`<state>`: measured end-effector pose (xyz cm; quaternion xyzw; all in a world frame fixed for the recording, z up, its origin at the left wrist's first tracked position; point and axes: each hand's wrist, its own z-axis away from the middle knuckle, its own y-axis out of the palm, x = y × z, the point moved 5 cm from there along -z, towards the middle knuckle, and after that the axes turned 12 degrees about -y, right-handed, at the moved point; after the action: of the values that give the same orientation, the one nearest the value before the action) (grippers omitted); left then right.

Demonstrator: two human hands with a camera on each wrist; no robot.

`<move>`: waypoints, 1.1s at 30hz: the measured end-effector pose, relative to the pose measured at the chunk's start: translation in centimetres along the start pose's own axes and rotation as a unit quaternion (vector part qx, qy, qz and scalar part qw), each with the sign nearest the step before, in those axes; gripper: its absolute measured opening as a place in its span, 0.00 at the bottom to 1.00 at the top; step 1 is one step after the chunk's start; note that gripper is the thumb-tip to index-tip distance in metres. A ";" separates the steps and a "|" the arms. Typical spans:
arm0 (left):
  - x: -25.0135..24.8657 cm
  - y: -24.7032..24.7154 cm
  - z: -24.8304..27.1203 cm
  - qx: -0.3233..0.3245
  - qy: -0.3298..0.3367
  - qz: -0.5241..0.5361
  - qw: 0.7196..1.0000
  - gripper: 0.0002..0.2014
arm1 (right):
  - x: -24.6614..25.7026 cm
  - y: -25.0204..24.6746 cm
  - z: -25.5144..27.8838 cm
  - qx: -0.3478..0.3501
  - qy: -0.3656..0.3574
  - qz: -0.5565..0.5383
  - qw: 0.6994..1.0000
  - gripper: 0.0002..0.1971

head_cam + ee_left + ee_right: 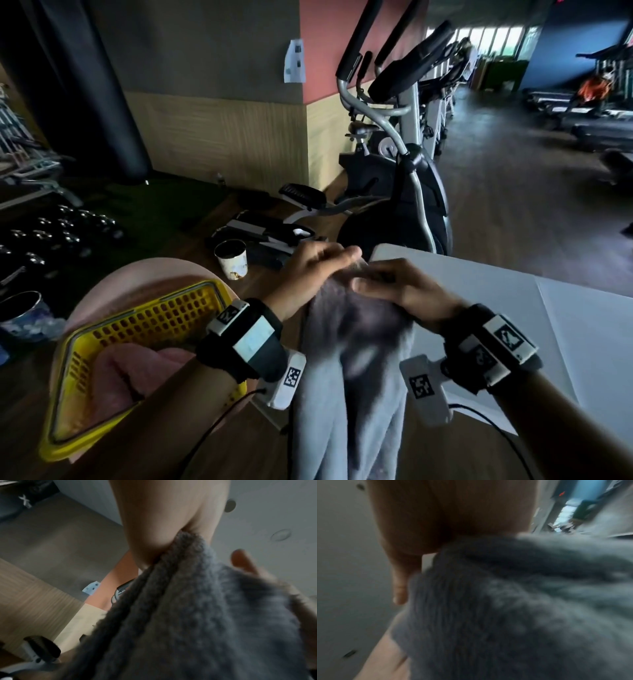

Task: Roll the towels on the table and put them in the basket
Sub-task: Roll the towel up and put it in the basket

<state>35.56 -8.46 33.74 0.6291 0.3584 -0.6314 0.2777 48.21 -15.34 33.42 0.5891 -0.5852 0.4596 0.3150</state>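
A grey towel (346,387) hangs in the air, held at its top by both hands just above the near left corner of the white table (479,274). My left hand (318,263) pinches its upper edge, and the left wrist view shows the towel (197,615) gripped in that hand. My right hand (387,286) grips the bunched top beside it; the towel (513,608) fills the right wrist view. A yellow basket (144,325) stands to the left on a pink stool (161,270), with a rolled pink towel (137,370) inside.
An elliptical trainer (404,164) stands right behind the table's far left corner. A white cup (232,258) sits on the wooden floor beyond the basket, and a blue-patterned cup (24,315) at the left edge. Dumbbells (61,233) lie further left.
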 end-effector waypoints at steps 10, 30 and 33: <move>-0.2 -0.2 0.9 0.003 0.007 -0.012 1.000 0.15 | 0.1 1.7 -0.2 0.032 0.017 -0.019 0.999 0.08; -3.9 -2.1 -2.0 -0.006 0.020 0.049 0.999 0.14 | 2.8 0.2 -3.7 -0.069 -0.038 0.025 0.997 0.16; -3.4 -1.4 -1.7 0.042 0.014 0.017 0.999 0.14 | 3.4 -2.7 -4.7 -0.196 -0.054 -0.072 0.976 0.21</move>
<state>35.66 -6.62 37.30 0.6548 0.3243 -0.6325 0.2570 49.69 -12.08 38.74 0.5804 -0.6360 0.2795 0.4250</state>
